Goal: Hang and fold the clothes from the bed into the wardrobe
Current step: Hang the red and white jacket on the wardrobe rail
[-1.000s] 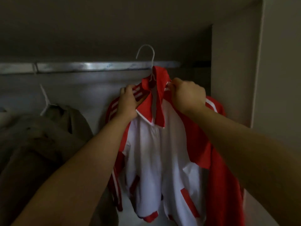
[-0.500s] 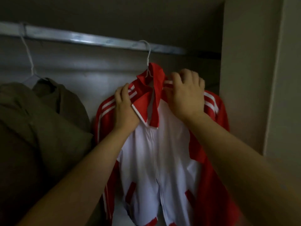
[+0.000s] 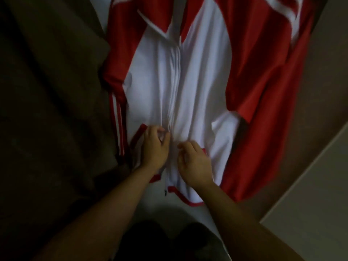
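Observation:
A red and white track jacket (image 3: 199, 76) hangs inside the wardrobe and fills the upper middle of the head view; its hanger and the rail are out of frame. My left hand (image 3: 155, 147) pinches the white front panel just left of the zip line, near the hem. My right hand (image 3: 194, 163) grips the white front panel just right of the zip. The cloth bunches into vertical folds above the two hands. A small dark zip pull (image 3: 165, 193) dangles at the hem between my wrists.
A dark olive garment (image 3: 47, 100) hangs close on the left, touching the jacket's red sleeve. The wardrobe's pale side wall (image 3: 320, 129) stands on the right. Something dark (image 3: 160, 240) lies low in the wardrobe below the jacket.
Both hands have dropped from the jacket's collar to its lower front near the hem. The view has tilted down, so the rail and hanger hook have left the frame.

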Demonstrator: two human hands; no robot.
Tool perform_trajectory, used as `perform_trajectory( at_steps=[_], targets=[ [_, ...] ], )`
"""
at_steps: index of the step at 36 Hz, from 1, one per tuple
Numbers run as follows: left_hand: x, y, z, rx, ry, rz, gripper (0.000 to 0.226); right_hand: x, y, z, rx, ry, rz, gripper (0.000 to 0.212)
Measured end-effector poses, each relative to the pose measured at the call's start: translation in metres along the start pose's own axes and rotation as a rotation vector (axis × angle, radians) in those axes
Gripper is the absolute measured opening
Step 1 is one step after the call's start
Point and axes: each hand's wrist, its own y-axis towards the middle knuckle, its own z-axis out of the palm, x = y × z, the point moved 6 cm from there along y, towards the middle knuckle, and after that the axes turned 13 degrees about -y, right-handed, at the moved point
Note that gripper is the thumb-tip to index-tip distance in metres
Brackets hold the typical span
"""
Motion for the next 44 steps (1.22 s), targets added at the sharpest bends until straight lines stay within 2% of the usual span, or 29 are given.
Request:
perform_trajectory(
  at_steps=[5,8,10,13,16,19,23,26,31,33,38,42,44],
  targets=[
    [0.068,-0.048,0.004,0.185,0.051,-0.215,0.007,-0.022,-0.051,0.062,0.289,0.119,0.295,0.021],
    [0.102,-0.071,0.002,0.239,0.101,-0.322,0.02,-0.029,-0.075,0.089,0.455,0.176,0.468,0.02],
    [0.118,-0.078,-0.001,0.228,0.089,-0.405,0.021,-0.036,-0.09,0.105,0.576,0.307,0.677,0.021],
    [0.141,-0.08,0.003,0.222,0.055,-0.637,0.028,-0.037,-0.118,0.124,0.814,0.58,1.124,0.014],
    [0.157,-0.079,0.016,0.191,-0.059,-0.88,0.037,-0.041,-0.139,0.139,0.824,0.792,1.497,0.035],
    [0.165,-0.089,0.033,0.142,-0.309,-1.16,0.041,-0.056,-0.149,0.152,0.678,0.946,1.691,0.058],
    [0.17,-0.091,0.058,0.129,-0.587,-1.257,0.048,-0.078,-0.143,0.168,0.443,1.068,1.748,0.07],
    [0.171,-0.087,0.073,0.134,-0.714,-1.295,0.033,-0.088,-0.134,0.177,0.374,1.104,1.774,0.072],
    [0.183,-0.081,0.079,-0.005,-0.843,-1.333,0.02,-0.103,-0.124,0.203,0.248,1.251,1.792,0.039],
    [0.188,-0.079,0.083,-0.042,-0.881,-1.33,0.007,-0.103,-0.117,0.211,0.234,1.338,1.73,0.033],
    [0.187,-0.067,0.091,0.011,-1.046,-1.29,0.014,-0.101,-0.11,0.21,0.28,1.392,1.644,0.026],
    [0.18,-0.064,0.087,0.059,-1.189,-1.275,0.017,-0.098,-0.117,0.201,0.338,1.302,1.662,0.012],
    [0.179,-0.069,0.08,0.101,-1.159,-1.28,0.017,-0.098,-0.123,0.199,0.348,1.208,1.688,0.009]
  ],
)
